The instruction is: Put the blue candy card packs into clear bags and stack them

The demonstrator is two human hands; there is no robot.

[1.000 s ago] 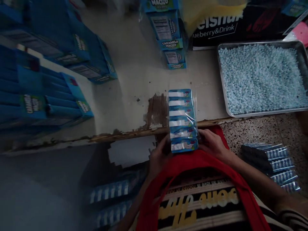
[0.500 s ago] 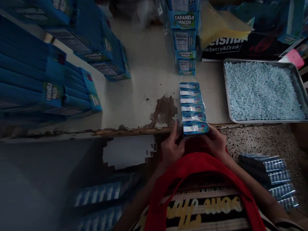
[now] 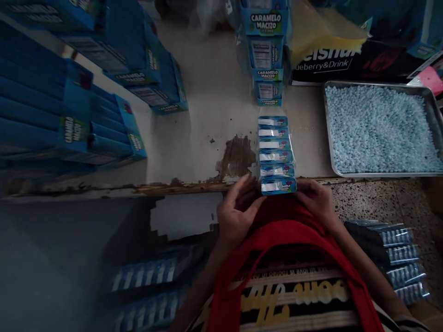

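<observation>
A row of several small blue candy boxes in a clear plastic sleeve (image 3: 276,152) lies on the worn white table (image 3: 207,129), its near end at the table's front edge. My right hand (image 3: 316,200) grips the near end of the row from the right. My left hand (image 3: 237,210) sits just left of that end, fingers curled and partly apart, fingertips close to the nearest box; whether they touch it is unclear.
A metal tray (image 3: 436,121) of pale blue candies stands at right. Stacks of blue CARAMELO MACIZO cartons (image 3: 86,115) fill the left, and a column of them (image 3: 266,55) stands behind the row. Wrapped packs (image 3: 398,258) lie on the floor at right, others (image 3: 148,281) under the table.
The row of boxes was pushed away from me onto the table. My left hand has since drawn back a little from its near end.
</observation>
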